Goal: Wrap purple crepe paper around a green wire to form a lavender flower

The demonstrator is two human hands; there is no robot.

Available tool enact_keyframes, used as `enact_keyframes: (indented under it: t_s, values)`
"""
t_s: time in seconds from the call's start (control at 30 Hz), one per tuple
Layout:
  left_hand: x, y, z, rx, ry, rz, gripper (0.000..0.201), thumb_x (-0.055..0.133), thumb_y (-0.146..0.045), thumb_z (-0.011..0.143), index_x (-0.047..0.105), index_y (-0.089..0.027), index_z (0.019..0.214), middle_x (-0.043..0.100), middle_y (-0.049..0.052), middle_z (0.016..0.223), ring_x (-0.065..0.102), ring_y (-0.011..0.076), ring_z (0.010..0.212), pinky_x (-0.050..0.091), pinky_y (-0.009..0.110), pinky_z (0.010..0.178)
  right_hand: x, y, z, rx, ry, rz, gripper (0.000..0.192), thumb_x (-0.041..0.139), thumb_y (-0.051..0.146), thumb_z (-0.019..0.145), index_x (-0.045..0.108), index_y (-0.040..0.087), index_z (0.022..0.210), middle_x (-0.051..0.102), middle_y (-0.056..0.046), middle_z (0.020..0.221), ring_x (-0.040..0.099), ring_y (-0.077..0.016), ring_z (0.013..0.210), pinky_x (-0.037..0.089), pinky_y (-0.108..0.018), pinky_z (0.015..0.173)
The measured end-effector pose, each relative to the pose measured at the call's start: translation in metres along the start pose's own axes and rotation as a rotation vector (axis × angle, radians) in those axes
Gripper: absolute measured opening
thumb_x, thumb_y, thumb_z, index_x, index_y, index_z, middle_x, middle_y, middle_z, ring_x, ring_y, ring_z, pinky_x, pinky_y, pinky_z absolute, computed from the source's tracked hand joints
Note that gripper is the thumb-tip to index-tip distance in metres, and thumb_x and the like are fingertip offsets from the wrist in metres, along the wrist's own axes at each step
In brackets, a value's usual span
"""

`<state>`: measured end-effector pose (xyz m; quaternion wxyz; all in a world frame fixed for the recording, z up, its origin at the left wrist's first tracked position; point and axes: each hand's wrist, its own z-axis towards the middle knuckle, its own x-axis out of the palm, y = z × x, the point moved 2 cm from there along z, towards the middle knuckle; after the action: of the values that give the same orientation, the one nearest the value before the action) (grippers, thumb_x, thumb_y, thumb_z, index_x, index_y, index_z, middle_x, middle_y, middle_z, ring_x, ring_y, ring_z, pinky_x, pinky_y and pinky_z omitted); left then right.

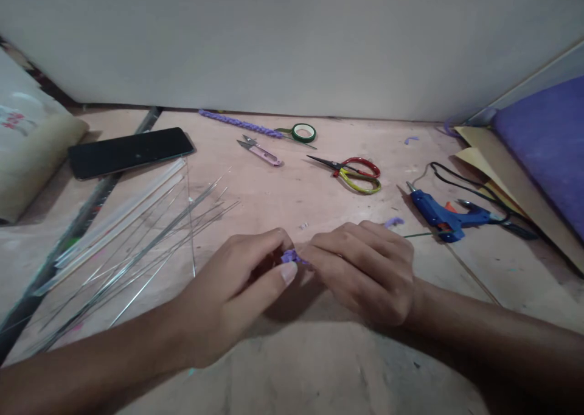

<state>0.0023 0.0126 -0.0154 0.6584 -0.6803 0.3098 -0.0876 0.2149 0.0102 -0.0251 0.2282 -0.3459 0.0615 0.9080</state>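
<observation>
My left hand (237, 287) and my right hand (365, 269) meet over the middle of the pinkish table (319, 354). Both pinch a small purple piece (292, 257) between their fingertips; most of it is hidden by the fingers. A thin green wire (417, 235) sticks out to the right from under my right hand, with a purple scrap (393, 222) lying just above it. How the wire joins the purple piece is hidden.
A blue glue gun (440, 214) with black cord lies right of my hands. Red-and-yellow scissors (358, 173), pink thread snips (261, 150), green tape roll (303, 132) and purple braided cord (239, 123) lie farther back. Thin metal wires (150, 244), clear sticks and a phone (130, 151) lie left. Purple material (542, 141) lies right.
</observation>
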Motion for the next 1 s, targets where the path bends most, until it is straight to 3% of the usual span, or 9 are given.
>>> enact_keyframes:
  t_s: [0.07,0.2,0.3,0.4,0.5,0.67,0.77,0.87,1.0]
  values:
    - [-0.003,-0.002,-0.001,0.142,-0.023,0.243,0.024,0.052,-0.031,0.105,0.058,-0.022,0.084,0.057,-0.003,0.07,0.05,0.0136,0.062,0.036,0.026,0.057,0.002,-0.001,-0.003,0.023,0.006,0.017,0.018,0.061,0.013,0.104,0.072,0.011,0.118,0.082,-0.011,0.103,0.071,-0.019,0.084,0.047,-0.035,0.064]
    - [-0.002,0.001,-0.002,0.334,-0.083,0.483,0.02,0.05,-0.022,0.105,0.054,-0.023,0.085,0.052,-0.005,0.067,0.044,0.0127,0.056,0.032,0.028,0.056,0.003,-0.002,-0.008,0.071,0.018,0.085,0.022,0.062,0.012,0.104,0.07,0.011,0.124,0.082,-0.01,0.107,0.074,-0.0196,0.094,0.053,-0.035,0.076]
    - [-0.001,0.003,-0.002,0.399,-0.106,0.555,0.024,0.051,-0.019,0.106,0.051,-0.023,0.082,0.046,-0.007,0.062,0.038,0.0112,0.051,0.027,0.029,0.052,0.002,0.0,-0.007,0.087,0.028,0.1,0.023,0.06,0.012,0.104,0.07,0.011,0.125,0.082,-0.01,0.106,0.073,-0.0205,0.093,0.052,-0.036,0.074]
    - [-0.002,0.002,-0.001,0.386,-0.11,0.492,0.032,0.051,-0.017,0.106,0.047,-0.022,0.075,0.043,-0.008,0.058,0.037,0.0093,0.048,0.027,0.027,0.05,0.002,0.002,-0.005,0.101,0.03,0.084,0.023,0.059,0.011,0.104,0.071,0.01,0.123,0.083,-0.01,0.105,0.073,-0.0205,0.089,0.048,-0.037,0.069]
    - [0.001,0.001,-0.001,0.194,-0.076,0.255,0.043,0.048,-0.026,0.11,0.05,-0.021,0.067,0.049,-0.006,0.053,0.043,0.0082,0.046,0.031,0.024,0.049,0.001,0.002,-0.003,0.079,0.013,0.029,0.023,0.059,0.009,0.103,0.073,0.01,0.12,0.084,-0.01,0.102,0.072,-0.0211,0.086,0.046,-0.038,0.065]
    - [0.017,0.007,-0.005,-0.361,-0.014,-0.464,0.046,0.049,-0.047,0.107,0.065,-0.022,0.072,0.048,-0.006,0.045,0.034,0.0096,0.034,0.024,0.021,0.033,-0.002,0.001,0.001,0.041,-0.005,0.013,0.025,0.054,0.017,0.108,0.077,0.009,0.116,0.085,-0.01,0.099,0.075,-0.0235,0.089,0.051,-0.039,0.071]
    - [0.021,0.01,-0.003,-0.453,0.035,-0.687,0.043,0.048,-0.042,0.103,0.064,-0.022,0.068,0.047,-0.004,0.04,0.03,0.0099,0.028,0.02,0.022,0.03,-0.003,0.0,0.001,0.039,0.014,0.025,0.026,0.054,0.018,0.109,0.078,0.011,0.115,0.086,-0.008,0.101,0.075,-0.0225,0.089,0.053,-0.039,0.077]
    - [0.013,0.01,0.0,-0.363,0.04,-0.532,0.044,0.045,-0.041,0.103,0.061,-0.022,0.068,0.049,-0.004,0.044,0.037,0.011,0.033,0.027,0.023,0.035,-0.002,0.0,0.0,0.054,0.003,0.038,0.024,0.056,0.016,0.108,0.077,0.01,0.116,0.085,-0.009,0.101,0.074,-0.0223,0.088,0.052,-0.039,0.076]
    - [0.001,0.0,0.001,0.049,-0.018,0.11,0.024,0.056,-0.031,0.101,0.06,-0.02,0.081,0.06,-0.004,0.069,0.053,0.0115,0.062,0.04,0.023,0.057,0.003,0.0,-0.002,0.129,0.006,0.125,0.02,0.063,0.008,0.102,0.076,0.008,0.117,0.084,-0.011,0.102,0.071,-0.021,0.085,0.047,-0.039,0.071]
